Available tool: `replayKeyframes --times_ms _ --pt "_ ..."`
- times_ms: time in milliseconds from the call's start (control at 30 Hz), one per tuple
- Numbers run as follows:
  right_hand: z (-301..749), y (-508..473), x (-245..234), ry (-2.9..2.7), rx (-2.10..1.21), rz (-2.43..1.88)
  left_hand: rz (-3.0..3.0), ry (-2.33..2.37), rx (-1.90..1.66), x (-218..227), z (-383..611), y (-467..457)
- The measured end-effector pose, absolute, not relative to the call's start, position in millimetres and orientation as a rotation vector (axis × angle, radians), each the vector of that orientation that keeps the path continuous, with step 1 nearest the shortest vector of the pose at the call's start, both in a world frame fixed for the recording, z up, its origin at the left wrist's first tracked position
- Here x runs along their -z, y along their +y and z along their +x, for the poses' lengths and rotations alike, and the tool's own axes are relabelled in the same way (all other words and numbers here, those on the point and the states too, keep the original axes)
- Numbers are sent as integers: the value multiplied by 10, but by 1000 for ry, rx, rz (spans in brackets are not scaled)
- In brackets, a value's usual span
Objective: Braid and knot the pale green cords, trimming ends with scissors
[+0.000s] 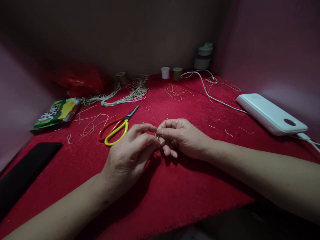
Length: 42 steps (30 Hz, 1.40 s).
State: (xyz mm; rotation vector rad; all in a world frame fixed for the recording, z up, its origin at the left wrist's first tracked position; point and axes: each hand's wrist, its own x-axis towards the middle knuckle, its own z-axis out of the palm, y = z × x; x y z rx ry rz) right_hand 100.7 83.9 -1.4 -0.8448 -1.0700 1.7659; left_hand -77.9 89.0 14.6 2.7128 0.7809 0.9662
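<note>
Pinching a thin green thread (156,134) between thumb and forefinger: right hand (185,136), remaining fingers curled beneath. Left hand (127,153): fingers bent, thumb and forefinger tips slightly apart, brought up to the same thread; whether they grip it, cannot tell. Thread position: at the meeting point of both hands' fingertips, above the red-covered table (187,196); finer detail too small to read.

Just beside the left hand: scissors (125,120), red and yellow handles, blades pointing away. Left of these: loose pale thread (93,127), tangled. Right of the right hand: thread clippings (228,133), scattered. Beyond the hands: coil of thin thread (175,94); skein of pale and green threads (130,97). Farther back: white spool (165,73), olive spool (177,74) beside it, brown spool (122,77) farther left; lidded bottle (203,57). At right: white power bank (267,111), white cable (204,87). At left: green and yellow packet (57,112), red plastic bag (80,78) behind; black flat object (28,173).
</note>
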Motion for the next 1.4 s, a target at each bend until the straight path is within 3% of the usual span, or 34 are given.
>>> replayKeyframes --times_ms 1067,1400 --pt "1019 866 68 -1083 -1752 -822 2772 715 -825 -175 -775 901" --pt "1005 826 -8 -1133 -1648 -913 2044 963 -872 -327 -744 897"
